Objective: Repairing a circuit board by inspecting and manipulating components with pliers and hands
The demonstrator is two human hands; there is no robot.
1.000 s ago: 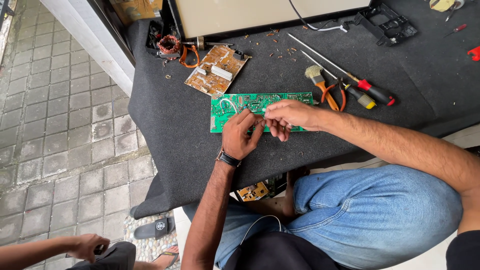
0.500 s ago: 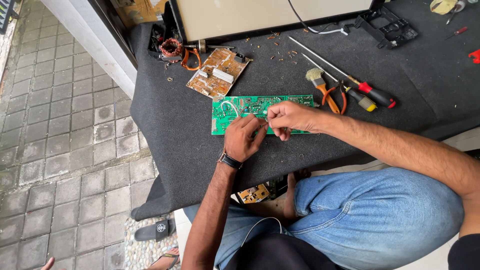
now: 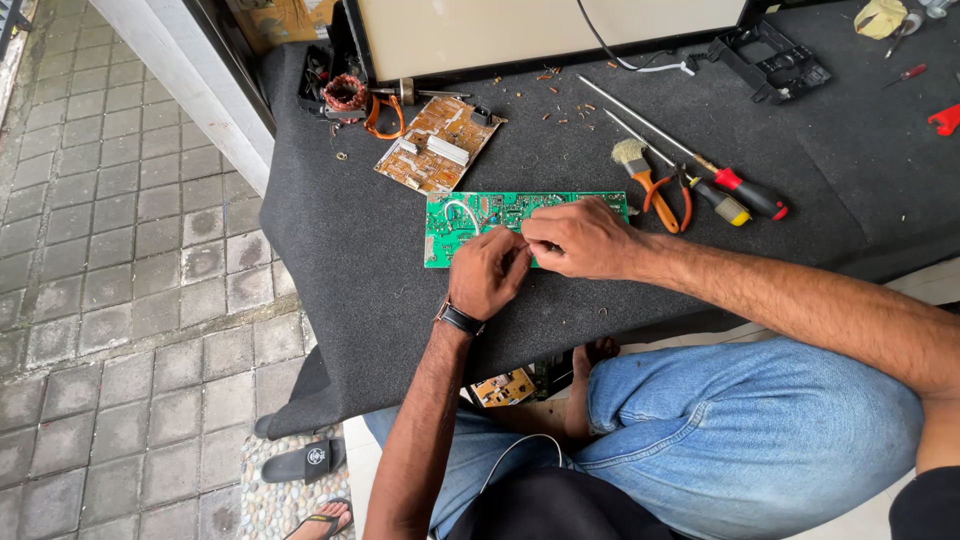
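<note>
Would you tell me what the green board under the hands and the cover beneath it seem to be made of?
Green board: likely rigid fibreglass laminate, glossy green coating, pale printed markings. Dark table cover: looks like felt or carpet, matte, fuzzy, draping over the edge.

Green rectangular circuit board point(image 3: 470, 222) lies flat, long side left to right, on the dark grey cloth, component side up with a white wire loop near its left end, its near edge and right half covered by both hands
</note>
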